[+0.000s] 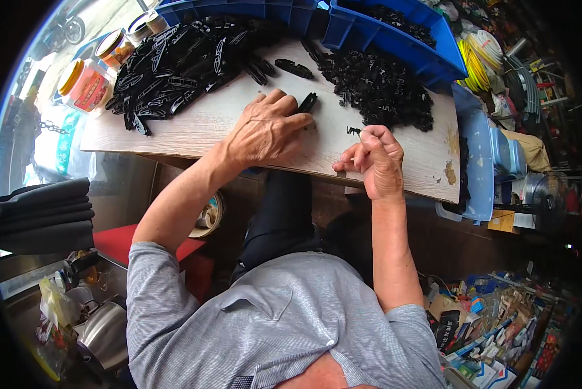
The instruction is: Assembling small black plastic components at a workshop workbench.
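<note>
My left hand (265, 129) is closed over the near part of the table, its thumb and fingers around a long black plastic piece (308, 104) that sticks out past them. Most of that piece is hidden under the hand. At the table's front edge my right hand (381, 159) pinches a small toothed black plastic part (354, 131) between thumb and forefinger, its other fingers loosely curled. Beyond the left hand lies a big heap of long oval black plastic pieces (180, 65). A single oval piece (294, 69) lies apart from it. Past the right hand spreads a pile of small black parts (385, 91).
The pale wooden table (174, 136) has a worn patch at its right corner. Blue bins (427, 61) stand along the back, one holding more black parts. Lidded jars (83, 84) line the left. A light-blue container (479, 155) and yellow coiled cable (474, 68) are at right.
</note>
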Tool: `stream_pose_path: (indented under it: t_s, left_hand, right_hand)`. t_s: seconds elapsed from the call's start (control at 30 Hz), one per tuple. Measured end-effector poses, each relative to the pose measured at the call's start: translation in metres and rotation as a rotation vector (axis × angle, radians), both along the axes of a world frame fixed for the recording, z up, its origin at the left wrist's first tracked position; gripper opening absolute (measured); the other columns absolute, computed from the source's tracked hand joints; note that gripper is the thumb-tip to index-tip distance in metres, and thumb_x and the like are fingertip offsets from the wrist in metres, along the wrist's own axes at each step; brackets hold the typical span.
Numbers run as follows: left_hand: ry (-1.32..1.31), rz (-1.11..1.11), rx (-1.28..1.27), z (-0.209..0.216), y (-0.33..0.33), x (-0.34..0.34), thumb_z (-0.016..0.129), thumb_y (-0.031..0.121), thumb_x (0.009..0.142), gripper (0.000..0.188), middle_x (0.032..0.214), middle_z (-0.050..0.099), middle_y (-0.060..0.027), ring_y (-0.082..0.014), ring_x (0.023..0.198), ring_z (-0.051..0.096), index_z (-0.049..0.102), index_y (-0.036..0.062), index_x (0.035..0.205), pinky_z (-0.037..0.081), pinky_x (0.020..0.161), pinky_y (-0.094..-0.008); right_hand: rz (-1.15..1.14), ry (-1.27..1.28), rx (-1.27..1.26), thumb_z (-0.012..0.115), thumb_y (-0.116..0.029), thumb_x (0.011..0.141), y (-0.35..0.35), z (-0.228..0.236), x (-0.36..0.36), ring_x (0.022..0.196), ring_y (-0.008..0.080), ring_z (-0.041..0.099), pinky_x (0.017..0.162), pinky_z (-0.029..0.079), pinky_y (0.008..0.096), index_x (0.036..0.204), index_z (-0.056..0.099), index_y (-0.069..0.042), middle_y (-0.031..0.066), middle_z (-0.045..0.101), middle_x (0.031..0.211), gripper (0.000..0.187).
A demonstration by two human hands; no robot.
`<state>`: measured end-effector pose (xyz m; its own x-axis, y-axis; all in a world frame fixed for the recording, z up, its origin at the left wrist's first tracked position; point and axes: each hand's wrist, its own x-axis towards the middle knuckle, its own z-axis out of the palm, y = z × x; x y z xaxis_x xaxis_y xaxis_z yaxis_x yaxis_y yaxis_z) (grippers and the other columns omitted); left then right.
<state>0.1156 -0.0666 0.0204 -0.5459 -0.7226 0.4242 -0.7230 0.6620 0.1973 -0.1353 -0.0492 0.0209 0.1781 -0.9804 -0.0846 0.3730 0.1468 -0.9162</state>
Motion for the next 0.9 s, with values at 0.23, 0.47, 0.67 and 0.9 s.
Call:
stream_pose_path:
  t_s: [0.23, 0.47, 0.67, 0.9]
  left_hand:
    - [0.17, 0.175, 0.039, -0.009, 0.007, -0.016, 0.073, 0.016, 0.074, 0.029, 0.092, 0.061, -0.0064, -0.0293, 0.093, 0.058, 0.066, 0.0131, 0.102, 0.05, 0.078, -0.0415]
    - [0.279, 0.264, -0.139, -0.014, 0.009, -0.026, 0.071, 0.01, 0.079, 0.029, 0.091, 0.064, -0.0116, -0.0368, 0.086, 0.058, 0.063, 0.006, 0.106, 0.05, 0.076, -0.0409]
    - [0.95, 0.067, 0.641, -0.01, 0.028, -0.056, 0.068, 0.009, 0.089, 0.025, 0.089, 0.068, -0.0041, -0.0151, 0.075, 0.065, 0.062, 0.0011, 0.112, 0.052, 0.065, -0.0278]
    - [1.324, -0.024, 1.011, 0.001, 0.029, -0.072, 0.065, 0.006, 0.09, 0.022, 0.086, 0.067, -0.0032, -0.0071, 0.072, 0.063, 0.062, -0.0037, 0.11, 0.055, 0.062, -0.0228]
  right_hand:
    - [-0.017, 0.025, 0.039, 0.064, -0.018, 0.092, 0.0, 0.0, 0.002, 0.063, 0.0208, 0.067, 0.055, 0.063, 0.0443, 0.099, 0.062, -0.007, 0.0042, 0.055, 0.059, 0.013]
    - [-0.029, -0.017, 0.04, 0.066, -0.014, 0.091, -0.001, -0.002, 0.002, 0.068, 0.0218, 0.068, 0.058, 0.064, 0.0456, 0.1, 0.064, -0.008, 0.0052, 0.057, 0.062, 0.011]
    - [0.0, -0.093, 0.023, 0.067, -0.012, 0.091, -0.001, -0.005, -0.002, 0.069, 0.0225, 0.068, 0.063, 0.064, 0.0487, 0.102, 0.064, -0.009, 0.0051, 0.059, 0.065, 0.012]
    - [0.075, -0.091, 0.071, 0.069, -0.01, 0.09, -0.004, -0.004, -0.01, 0.071, 0.0227, 0.069, 0.07, 0.062, 0.048, 0.103, 0.063, -0.009, 0.0032, 0.062, 0.069, 0.014]
